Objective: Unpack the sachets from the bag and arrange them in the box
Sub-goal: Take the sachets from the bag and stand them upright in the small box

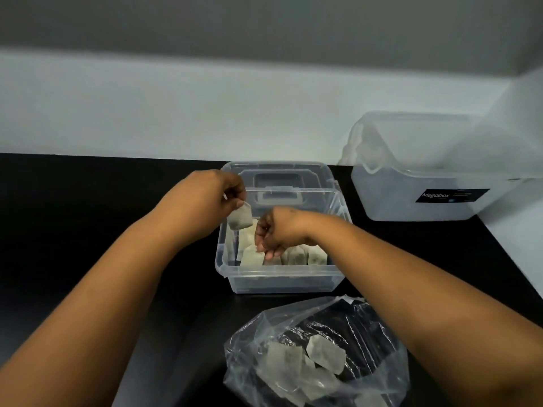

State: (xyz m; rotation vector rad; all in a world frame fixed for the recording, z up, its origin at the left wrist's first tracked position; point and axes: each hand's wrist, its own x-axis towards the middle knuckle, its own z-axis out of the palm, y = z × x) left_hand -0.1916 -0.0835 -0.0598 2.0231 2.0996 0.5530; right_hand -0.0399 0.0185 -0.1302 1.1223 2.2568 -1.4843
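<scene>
Some sachets (289,255) stand in the box (280,279); more wait in the bag (317,356). The left hand (205,198) pinches one; the right hand (279,230) sets another down.

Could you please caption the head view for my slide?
Left hand dangles a sachet over the box; right hand arranges sachets inside; bag in front.

The right hand (277,232) covers some sachets in the box (279,277). The bag (317,356) is cut off at the 6 o'clock edge, and its sachets look blurry through the plastic. At 3 o'clock, the big tub (435,183) label's small print is too tiny to read.
</scene>
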